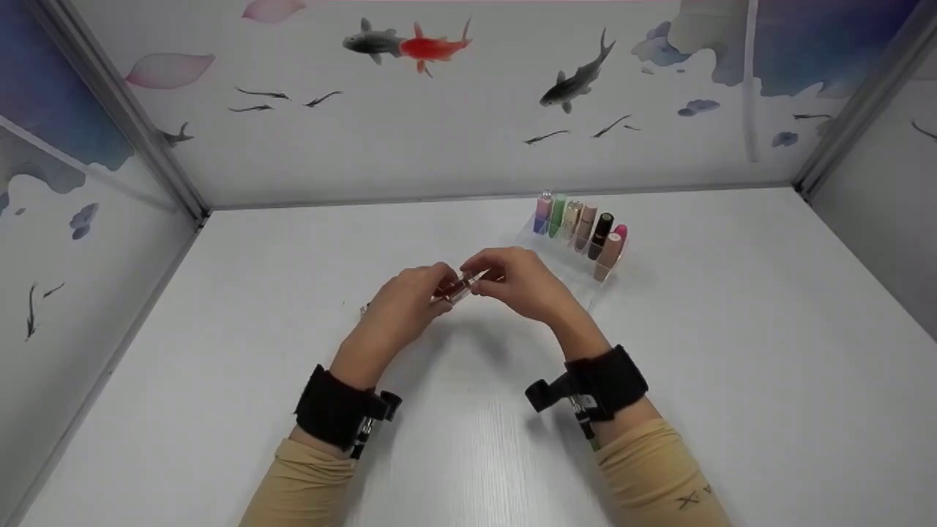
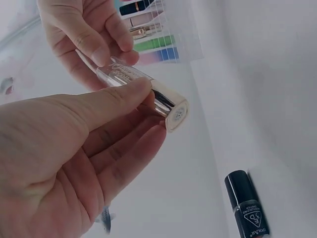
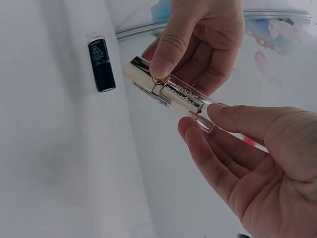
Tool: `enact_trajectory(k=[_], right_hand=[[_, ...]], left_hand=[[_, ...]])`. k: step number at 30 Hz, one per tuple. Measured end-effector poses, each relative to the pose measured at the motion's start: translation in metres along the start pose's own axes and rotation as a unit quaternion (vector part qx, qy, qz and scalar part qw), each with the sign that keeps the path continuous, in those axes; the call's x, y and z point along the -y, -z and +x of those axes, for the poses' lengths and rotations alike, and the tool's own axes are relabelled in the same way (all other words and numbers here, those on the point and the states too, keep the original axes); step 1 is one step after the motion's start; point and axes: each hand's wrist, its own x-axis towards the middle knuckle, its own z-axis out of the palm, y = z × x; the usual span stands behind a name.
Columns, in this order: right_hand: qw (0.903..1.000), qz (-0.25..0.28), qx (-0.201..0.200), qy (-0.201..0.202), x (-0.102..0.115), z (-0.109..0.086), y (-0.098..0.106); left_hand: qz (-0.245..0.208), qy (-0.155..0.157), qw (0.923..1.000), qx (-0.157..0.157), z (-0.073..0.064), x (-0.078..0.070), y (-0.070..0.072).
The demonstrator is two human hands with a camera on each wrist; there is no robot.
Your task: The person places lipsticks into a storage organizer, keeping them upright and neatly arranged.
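Note:
A lipstick tube [image 1: 455,289] with a gold base and a clear cap is held between both hands above the table. My left hand [image 1: 406,298] pinches the gold base [image 2: 171,103] between thumb and fingers. At the other end, the thumb and fingers of my right hand [image 1: 518,284] pinch the clear cap [image 3: 205,124]. Printed lettering shows along the tube in both wrist views. A black lipstick [image 3: 102,65] with a clear end lies on the table beyond the left hand, which mostly hides it in the head view.
Behind the right hand stands a clear stepped holder [image 1: 560,254] with several lipsticks, among them a green one [image 1: 558,214] and a black one [image 1: 601,236]. The white table [image 1: 468,439] is bounded by printed panels [image 1: 483,146] at the back and sides.

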Motion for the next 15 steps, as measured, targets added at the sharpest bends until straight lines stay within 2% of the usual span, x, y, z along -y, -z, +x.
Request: enact_trajectory(k=[7, 11, 15], right_hand=[[0.9988, -0.001, -0.047, 0.014, 0.003, -0.014, 0.023], [0.9960, -0.025, -0.083, 0.020, 0.005, -0.023, 0.038], [0.9895, -0.048, -0.132, 0.032, 0.007, -0.033, 0.051]], left_hand=[[-0.019, -0.018, 0.9984, -0.051, 0.013, -0.020, -0.009], [-0.055, -0.031, 0.9933, -0.097, 0.022, -0.035, -0.014], [-0.092, -0.029, 0.9867, -0.131, 0.034, -0.052, -0.018]])
